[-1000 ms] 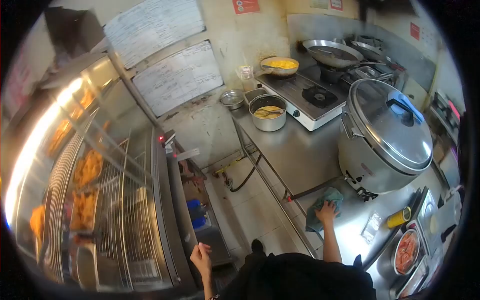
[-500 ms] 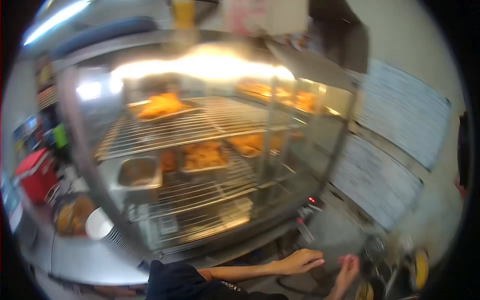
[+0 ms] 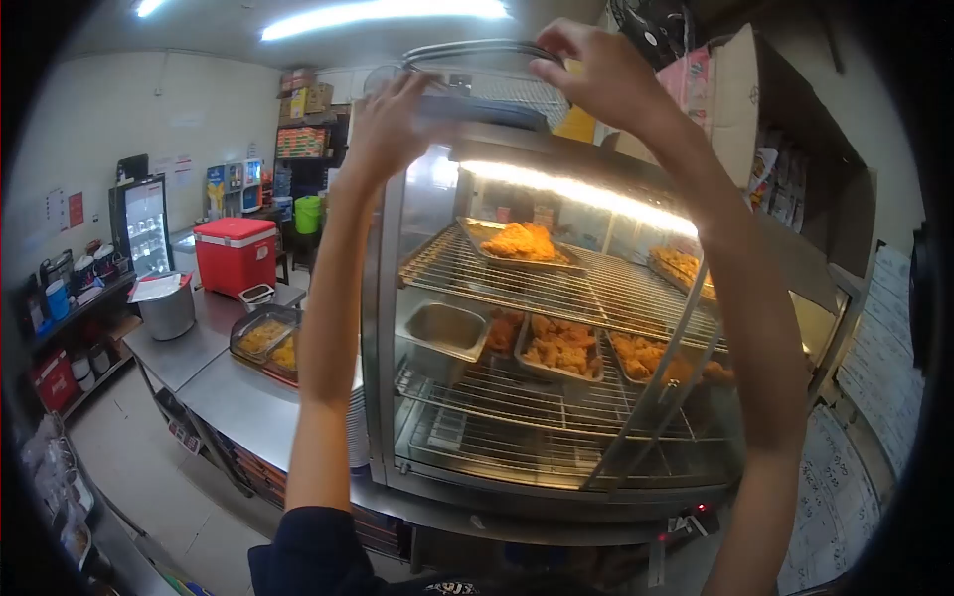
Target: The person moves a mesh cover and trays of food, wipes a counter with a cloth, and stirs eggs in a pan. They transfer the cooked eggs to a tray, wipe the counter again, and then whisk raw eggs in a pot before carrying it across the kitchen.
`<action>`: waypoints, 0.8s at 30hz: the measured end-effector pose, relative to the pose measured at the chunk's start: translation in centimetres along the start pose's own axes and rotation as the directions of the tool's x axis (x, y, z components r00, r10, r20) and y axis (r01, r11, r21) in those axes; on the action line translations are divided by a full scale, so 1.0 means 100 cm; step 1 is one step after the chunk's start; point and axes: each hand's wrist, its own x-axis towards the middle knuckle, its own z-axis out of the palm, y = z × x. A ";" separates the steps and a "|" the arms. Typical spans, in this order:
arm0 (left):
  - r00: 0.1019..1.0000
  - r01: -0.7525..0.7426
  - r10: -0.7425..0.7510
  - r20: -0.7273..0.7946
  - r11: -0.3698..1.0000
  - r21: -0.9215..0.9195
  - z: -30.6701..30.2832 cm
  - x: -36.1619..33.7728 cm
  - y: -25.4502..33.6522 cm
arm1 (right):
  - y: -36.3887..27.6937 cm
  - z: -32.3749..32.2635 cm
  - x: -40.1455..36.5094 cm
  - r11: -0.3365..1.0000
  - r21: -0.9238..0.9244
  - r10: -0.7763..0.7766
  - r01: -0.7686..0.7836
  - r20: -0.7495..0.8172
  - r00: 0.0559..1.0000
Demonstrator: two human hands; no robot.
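Observation:
Both my arms are raised to the top of a glass-fronted food warmer [image 3: 566,487]. My right hand [image 3: 601,74] pinches the rim of a wire-mesh rack or basket [image 3: 527,91] above the warmer; its full shape is hidden. My left hand [image 3: 388,124] is blurred, fingers stretched out near the rack's left end and beside a dark flat item [image 3: 487,112] on the warmer's top. Inside the warmer, fried food [image 3: 522,241] lies on an upper-shelf tray. Lower down are a deep steel pan [image 3: 447,326] and trays of fried pieces [image 3: 559,346].
A steel counter [image 3: 224,397] runs along the left, with a red cooler box [image 3: 236,260], a steel pot [image 3: 167,310] and a divided food tray [image 3: 263,340]. Stacked white cups [image 3: 358,427] stand against the warmer's left side. An open cardboard box [image 3: 735,84] sits at the upper right.
My hands have gone from low at the right up to the warmer's top. My right hand now holds the wire rack's rim. The view has swung left and up.

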 end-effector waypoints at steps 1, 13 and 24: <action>0.964 0.043 -0.007 0.267 0.991 -0.129 0.009 0.000 -0.019 | -0.001 0.017 0.016 0.994 -0.082 0.070 -0.066 0.050 0.996; 0.682 -0.042 0.414 0.603 0.845 -0.533 0.014 0.037 -0.084 | 0.008 0.049 0.115 0.931 0.011 0.307 -0.366 0.522 0.796; 0.376 0.107 0.409 0.831 0.872 -0.478 0.020 0.054 -0.087 | 0.004 0.018 0.124 0.820 -0.029 0.564 -0.572 0.215 0.797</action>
